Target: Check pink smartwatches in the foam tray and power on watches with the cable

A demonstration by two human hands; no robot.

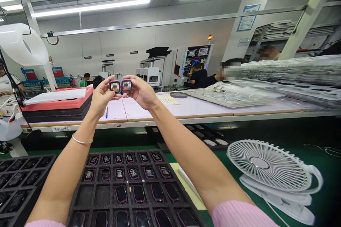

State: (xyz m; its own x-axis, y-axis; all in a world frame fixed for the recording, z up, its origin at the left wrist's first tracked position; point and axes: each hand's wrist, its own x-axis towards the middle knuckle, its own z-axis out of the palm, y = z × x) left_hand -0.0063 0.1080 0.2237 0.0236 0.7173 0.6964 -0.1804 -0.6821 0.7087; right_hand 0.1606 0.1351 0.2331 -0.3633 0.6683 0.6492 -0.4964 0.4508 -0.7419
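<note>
- Purple rims frame both small devices in the feed I follow from afar: the left watch (115, 87) and the right watch (126, 85), raised side by side above the bench (149, 111). Whether their edges touch, I cannot tell.
- The left hand (101, 96) pinches its watch by the borders, thumb low and a finger along the top; I judge that this grip leaves most of the screen uncovered.
- The right hand (142, 94) pinches its watch likewise, fingers curled around the outer side. Fingertips behind the cases are hidden from me.
- Both screens face the camera, level with each other, which I take as a way of seeing the pair together. Colour shows on them; display or reflection, I cannot say.
- Below the forearms, a black foam tray (100, 185) seats more watches (138, 193) in separate pockets, presumably so the cases do not rub. Most in the far two rows show pale text; the nearer ones are dark.
- Off to the right, a white fan (259, 163) rests on the green surface, apart from the tray. A blue pen (107, 112) lies near the bench's front edge, probably for easy reach.
</note>
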